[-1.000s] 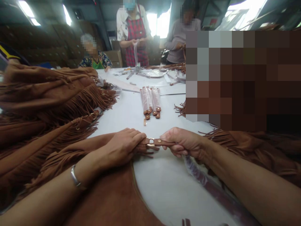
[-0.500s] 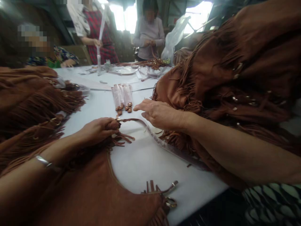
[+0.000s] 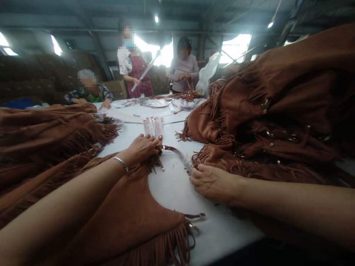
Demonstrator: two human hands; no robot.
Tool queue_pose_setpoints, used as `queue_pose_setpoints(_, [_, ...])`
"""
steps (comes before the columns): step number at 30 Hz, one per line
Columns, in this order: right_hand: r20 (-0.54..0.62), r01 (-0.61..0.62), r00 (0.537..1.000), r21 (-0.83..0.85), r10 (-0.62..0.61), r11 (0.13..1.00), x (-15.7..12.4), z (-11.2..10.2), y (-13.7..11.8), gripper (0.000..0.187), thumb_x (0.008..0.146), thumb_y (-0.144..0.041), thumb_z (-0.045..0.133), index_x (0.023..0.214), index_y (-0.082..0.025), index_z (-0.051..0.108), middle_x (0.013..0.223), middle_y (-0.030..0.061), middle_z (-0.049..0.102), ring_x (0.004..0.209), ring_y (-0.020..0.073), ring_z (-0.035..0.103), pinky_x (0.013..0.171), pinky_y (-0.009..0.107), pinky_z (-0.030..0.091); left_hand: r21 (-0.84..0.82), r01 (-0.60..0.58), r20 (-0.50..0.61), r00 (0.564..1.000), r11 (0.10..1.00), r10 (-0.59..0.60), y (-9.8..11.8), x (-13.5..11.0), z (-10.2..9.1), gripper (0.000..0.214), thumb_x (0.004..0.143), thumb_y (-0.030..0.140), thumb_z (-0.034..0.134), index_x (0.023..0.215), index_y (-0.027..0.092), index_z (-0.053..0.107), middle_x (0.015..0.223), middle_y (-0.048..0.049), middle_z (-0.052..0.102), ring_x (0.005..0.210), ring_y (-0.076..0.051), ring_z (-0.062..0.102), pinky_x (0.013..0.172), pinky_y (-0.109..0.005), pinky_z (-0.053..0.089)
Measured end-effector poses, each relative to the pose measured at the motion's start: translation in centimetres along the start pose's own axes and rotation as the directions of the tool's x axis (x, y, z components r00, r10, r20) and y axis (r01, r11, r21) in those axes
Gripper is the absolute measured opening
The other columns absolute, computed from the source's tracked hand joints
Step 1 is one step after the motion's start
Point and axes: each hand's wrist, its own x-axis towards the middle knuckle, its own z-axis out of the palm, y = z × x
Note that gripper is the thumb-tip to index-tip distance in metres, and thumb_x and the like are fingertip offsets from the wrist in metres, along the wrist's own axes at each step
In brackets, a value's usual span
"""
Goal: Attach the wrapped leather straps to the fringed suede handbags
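A brown suede-like fringed bag (image 3: 119, 214) lies on the white table before me, fringe hanging along its near right edge. My left hand (image 3: 145, 147) is closed over its far corner, where a strap joins; the fingertips are partly hidden. From there a brown strap (image 3: 181, 158), wrapped in clear plastic, curves right and toward me. My right hand (image 3: 212, 183) has its fingers closed around the lower part of this strap. A metal clasp (image 3: 193, 227) and a short strap end (image 3: 196, 215) stick out from the bag's right corner.
More fringed brown bags are heaped at the right (image 3: 249, 111) and the left (image 3: 50, 125). Several plastic-wrapped straps (image 3: 154, 126) lie beyond my left hand. Several people work across the table (image 3: 166, 177), one holding a long pale strip (image 3: 146, 71).
My right hand has come down and toward me, from above the strap with a finger extended to closed on it. My left hand stays at the bag's corner. The view has tilted up.
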Motion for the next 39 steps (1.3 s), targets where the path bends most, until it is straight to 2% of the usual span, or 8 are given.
queue_pose_setpoints(7, [0.076,-0.098,0.994,0.354,0.076,0.93,1.5,-2.0,3.1,0.006,0.075,-0.021,0.058,0.074,-0.017,0.062,0.079,0.0052,0.062,0.081,0.0191,0.051,0.075,0.033,0.035,0.0,0.038,-0.09,0.995,0.999,-0.038,4.5,-4.1,-3.5,0.027,0.085,0.037,0.048,0.102,0.018,0.059,0.094,-0.0081,0.063,0.09,-0.023,0.053,0.078,-0.033,0.037])
queue_pose_setpoints(10, [0.152,-0.267,0.962,0.677,0.225,0.686,2.2,-2.5,4.0,0.012,0.072,-0.017,0.054,0.081,-0.015,0.062,0.074,0.0021,0.06,0.068,0.0136,0.051,0.063,0.025,0.036,-0.351,0.194,-0.075,0.969,0.916,-0.234,5.9,-6.9,-5.5,0.031,0.086,0.044,0.044,0.087,0.018,0.062,0.073,-0.0018,0.061,0.066,-0.015,0.053,0.061,-0.026,0.038])
queue_pose_setpoints(13, [0.178,-0.26,0.949,0.908,0.26,0.327,2.7,-1.9,4.5,0.02,0.07,-0.013,0.048,0.086,-0.013,0.061,0.065,-0.0019,0.056,0.055,0.0091,0.047,0.052,0.021,0.033,-0.683,0.257,0.008,0.938,0.683,-0.346,7.4,-8.9,-6.4,0.043,0.086,0.052,0.04,0.076,0.015,0.059,0.064,-0.0001,0.056,0.056,-0.012,0.049,0.052,-0.022,0.036])
queue_pose_setpoints(17, [0.192,-0.217,0.957,0.971,0.218,0.096,3.0,-0.6,4.9,0.011,0.065,-0.017,0.051,0.071,-0.012,0.058,0.055,-0.0047,0.049,0.047,0.0069,0.042,0.048,0.02,0.031,-0.725,0.215,-0.023,0.942,0.654,-0.335,9.6,-9.4,-6.1,0.044,0.086,0.053,0.04,0.073,0.015,0.057,0.063,0.0014,0.052,0.056,-0.01,0.047,0.051,-0.021,0.034])
queue_pose_setpoints(25, [0.235,-0.263,0.952,0.956,0.196,0.129,2.4,-0.8,5.3,0.01,0.059,-0.012,0.052,0.063,-0.013,0.061,0.049,-0.006,0.046,0.046,0.006,0.039,0.045,0.019,0.028,-0.82,0.233,0.016,0.922,0.522,-0.386,11.1,-6.8,-3.6,0.03,0.082,0.038,0.048,0.066,0.014,0.055,0.051,0.0036,0.047,0.045,-0.008,0.04,0.044,-0.019,0.029])
queue_pose_setpoints(29, [0.088,-0.092,0.913,0.996,0.399,-0.008,2.3,-3.0,5.2,0.033,0.066,-0.01,0.051,0.095,-0.012,0.064,0.084,0.003,0.064,0.071,0.0109,0.055,0.062,0.021,0.041,-0.854,0.286,0.108,0.915,0.434,-0.39,10.8,-5.6,-3.1,0.031,0.079,0.04,0.051,0.064,0.012,0.057,0.047,0.0029,0.05,0.038,-0.006,0.036,0.039,-0.018,0.025])
queue_pose_setpoints(33, [-0.113,0.062,0.924,0.987,0.365,0.149,3.8,-5.1,3.8,0.03,0.079,-0.02,0.054,0.107,-0.011,0.057,0.097,0.0071,0.063,0.08,0.0117,0.055,0.069,0.022,0.044,-0.895,0.273,0.116,0.907,0.354,-0.406,11.0,-5.1,-3.0,0.033,0.072,0.039,0.06,0.054,0.012,0.056,0.043,0.0027,0.047,0.038,-0.005,0.035,0.039,-0.018,0.023])
queue_pose_setpoints(39, [-0.058,0.005,0.965,0.979,0.257,0.203,5.7,-3.3,1.8,0.017,0.086,-0.022,0.048,0.085,-0.011,0.061,0.073,0.0007,0.058,0.056,0.0056,0.048,0.049,0.015,0.037,-0.928,0.346,0.274,0.887,0.14,-0.372,10.7,-5.9,-3.5,0.029,0.071,0.036,0.062,0.055,0.012,0.056,0.043,0.0006,0.052,0.035,-0.006,0.039,0.036,-0.019,0.024])
